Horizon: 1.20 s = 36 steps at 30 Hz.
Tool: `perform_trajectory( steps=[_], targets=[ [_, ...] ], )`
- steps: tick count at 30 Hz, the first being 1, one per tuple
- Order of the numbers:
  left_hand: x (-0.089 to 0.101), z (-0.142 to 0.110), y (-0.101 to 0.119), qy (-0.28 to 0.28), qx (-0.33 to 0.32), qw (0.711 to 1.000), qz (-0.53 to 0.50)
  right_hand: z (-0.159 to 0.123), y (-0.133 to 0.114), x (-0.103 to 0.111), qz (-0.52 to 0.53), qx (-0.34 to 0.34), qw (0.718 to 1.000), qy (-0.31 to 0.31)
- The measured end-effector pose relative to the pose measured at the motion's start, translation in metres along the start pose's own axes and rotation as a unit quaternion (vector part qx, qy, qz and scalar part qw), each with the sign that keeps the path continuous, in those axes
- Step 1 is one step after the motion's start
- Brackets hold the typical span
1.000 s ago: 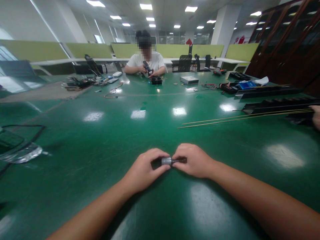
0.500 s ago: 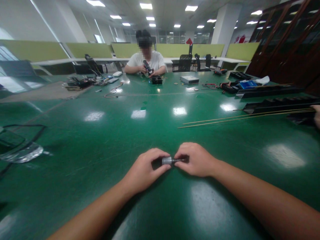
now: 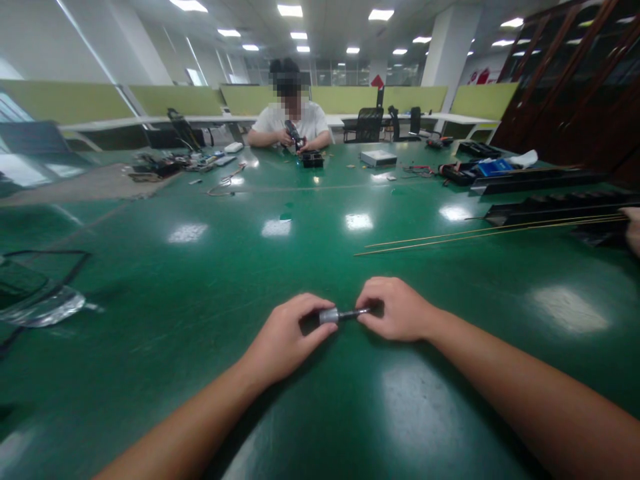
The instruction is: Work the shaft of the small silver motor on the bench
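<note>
Low over the green table (image 3: 210, 280), my left hand (image 3: 285, 337) and my right hand (image 3: 397, 310) meet in front of me. Between them is a small grey metal cylinder (image 3: 329, 315) with a thin dark shaft (image 3: 354, 313) sticking out to the right. My left fingers pinch the cylinder end. My right fingers grip the shaft end. The part of the piece inside each hand is hidden.
Two long thin brass rods (image 3: 480, 235) lie to the right, beside black trays (image 3: 555, 210). A clear plastic sheet and black cable (image 3: 35, 293) sit at the left edge. Across the table a person (image 3: 290, 123) handles a dark tool among scattered parts. Another person's hand (image 3: 633, 230) shows at far right.
My hands have drawn slightly apart and moved a little away from me. More of the dark shaft shows between them than before.
</note>
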State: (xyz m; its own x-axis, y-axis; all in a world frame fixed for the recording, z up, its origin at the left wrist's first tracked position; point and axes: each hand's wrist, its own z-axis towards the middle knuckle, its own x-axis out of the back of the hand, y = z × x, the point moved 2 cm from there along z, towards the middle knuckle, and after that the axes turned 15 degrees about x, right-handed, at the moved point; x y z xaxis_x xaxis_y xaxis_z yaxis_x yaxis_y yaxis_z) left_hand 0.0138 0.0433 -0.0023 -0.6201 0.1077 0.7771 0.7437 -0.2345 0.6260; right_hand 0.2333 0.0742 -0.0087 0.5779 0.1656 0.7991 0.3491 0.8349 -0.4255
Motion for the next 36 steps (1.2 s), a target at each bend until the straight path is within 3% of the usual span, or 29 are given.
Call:
perform_trajectory(
  steps=[6,14,36],
  targets=[
    [0.001,-0.001,0.001,0.002,0.000,1.000,-0.003,-0.007,0.019,0.011,0.035,-0.015,0.999,-0.016],
    [0.003,-0.002,0.004,0.008,-0.002,1.000,-0.004,-0.017,0.047,0.021,0.118,-0.075,0.990,0.008],
    [-0.001,0.000,0.002,0.005,-0.001,1.000,-0.007,-0.001,0.014,0.004,0.105,-0.031,0.994,-0.016]
  ],
)
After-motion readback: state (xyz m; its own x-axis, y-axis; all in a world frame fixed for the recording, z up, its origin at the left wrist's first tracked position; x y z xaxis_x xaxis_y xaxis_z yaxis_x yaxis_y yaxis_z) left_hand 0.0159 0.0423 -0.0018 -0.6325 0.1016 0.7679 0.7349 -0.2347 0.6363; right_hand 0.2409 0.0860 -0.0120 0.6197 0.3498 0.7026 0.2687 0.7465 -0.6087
